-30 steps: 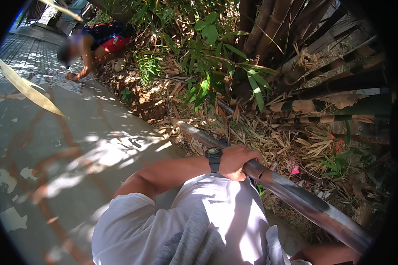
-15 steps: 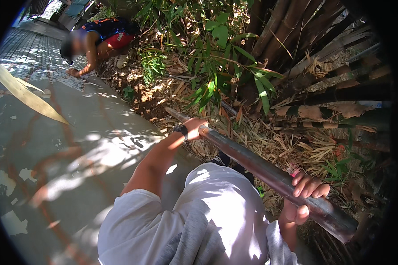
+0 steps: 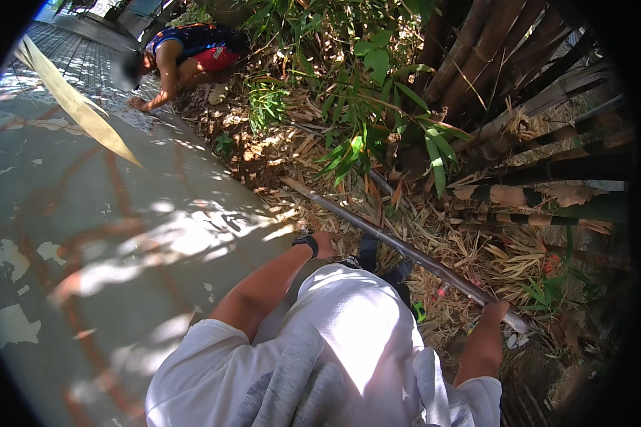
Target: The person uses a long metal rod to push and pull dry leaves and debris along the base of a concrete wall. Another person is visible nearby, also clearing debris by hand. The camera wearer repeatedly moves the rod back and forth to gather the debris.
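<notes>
Two hands stood out ahead of a white shirt (image 3: 356,320), which had a grey cloth (image 3: 303,370) draped down its front. The right hand (image 3: 496,309) was the nearer to the pole (image 3: 420,258): it met the pole's near side close to the lower-right end, with only a short stub running on past it. Its fingers were hidden, so I could not tell whether they were clamped on the pole or merely rested against it. The left hand (image 3: 325,244), beyond a black watch (image 3: 306,245), was short of the pole, with a gap showing between the two; the pole lay ahead of it and off to its right. Whether its fingers were together or apart I could not tell.

The pole crossed in front of the body, its long axis slanting from lower right, by the right hand, to upper left. The thinner end pointed up and left, toward the edge of a grey slab (image 3: 185,285). Dry leaves (image 3: 506,256) spread beneath the pole; whether it touched them all along was unclear. Farther out, beyond the pole, rose a bamboo clump (image 3: 470,43), and at upper left a co-worker (image 3: 196,44) crouched, one arm down to the slab.
</notes>
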Tool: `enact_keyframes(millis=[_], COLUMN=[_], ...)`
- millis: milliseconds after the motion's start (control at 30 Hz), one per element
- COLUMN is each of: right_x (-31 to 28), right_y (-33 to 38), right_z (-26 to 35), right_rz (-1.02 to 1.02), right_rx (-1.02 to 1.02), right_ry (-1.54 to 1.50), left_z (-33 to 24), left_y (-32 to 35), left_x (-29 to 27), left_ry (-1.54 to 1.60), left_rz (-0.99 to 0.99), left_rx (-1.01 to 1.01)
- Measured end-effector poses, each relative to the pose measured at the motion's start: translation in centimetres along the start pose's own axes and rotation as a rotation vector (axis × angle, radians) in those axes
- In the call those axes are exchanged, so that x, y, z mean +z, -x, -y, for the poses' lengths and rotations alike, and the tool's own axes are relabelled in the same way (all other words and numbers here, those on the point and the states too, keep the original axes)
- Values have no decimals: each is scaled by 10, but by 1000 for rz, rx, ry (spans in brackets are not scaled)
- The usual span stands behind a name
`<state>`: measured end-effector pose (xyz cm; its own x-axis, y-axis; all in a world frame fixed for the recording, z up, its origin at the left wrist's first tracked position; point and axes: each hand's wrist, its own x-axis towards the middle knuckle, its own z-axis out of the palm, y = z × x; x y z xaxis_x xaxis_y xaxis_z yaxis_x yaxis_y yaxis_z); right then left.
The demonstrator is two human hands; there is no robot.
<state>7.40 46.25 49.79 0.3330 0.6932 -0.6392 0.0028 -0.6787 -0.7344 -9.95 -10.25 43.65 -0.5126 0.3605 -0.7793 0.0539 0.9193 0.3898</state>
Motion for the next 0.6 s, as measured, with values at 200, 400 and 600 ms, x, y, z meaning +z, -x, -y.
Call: enact_keyframes(millis=[200,400,600], right_x=[-35,-56,-92], right_y=[21,180,243], right_z=[-7,32,61], right_rz=[342,1581,1893], right_rx=[-45,-368,-612], right_ry=[-286,-321,-165], left_z=[7,-8,-36], left_y=[-12,-50,-29], left_x=[1,-16,-27], left_ry=[-31,-158,-97], left_rz=[-240,-654,-504], left_rx=[-26,335,436])
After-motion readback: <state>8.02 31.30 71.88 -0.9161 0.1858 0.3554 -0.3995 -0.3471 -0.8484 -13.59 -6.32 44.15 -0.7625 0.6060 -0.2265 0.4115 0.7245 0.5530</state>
